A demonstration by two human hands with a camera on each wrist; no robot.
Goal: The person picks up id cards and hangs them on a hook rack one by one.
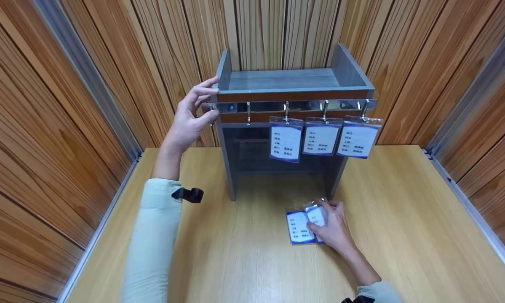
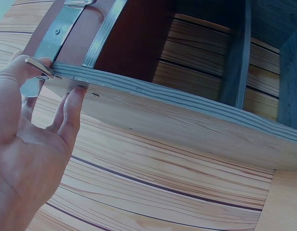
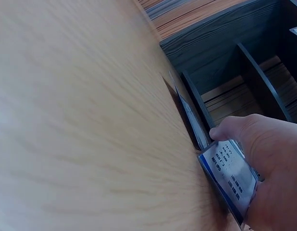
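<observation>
My left hand (image 1: 189, 120) grips the left front edge of a grey wooden shelf unit (image 1: 277, 80), thumb at the end of its metal hook rail (image 1: 269, 106) and fingers against the side panel. In the left wrist view the thumb lies by a hook (image 2: 40, 67). Low in front of the unit, my right hand (image 1: 334, 227) pinches a clear-sleeved name badge (image 1: 316, 215), tilted up from the table in the right wrist view. Its left edge overlaps a second badge (image 1: 300, 227). Fingers hide part of the held badge.
Three badges hang from the rail's right-hand hooks, the left one (image 1: 286, 141) near the middle. The hook (image 1: 248, 113) left of them carries nothing. Wood-slat walls (image 1: 46, 126) enclose the light wooden table (image 1: 235, 252) on the left, back and right.
</observation>
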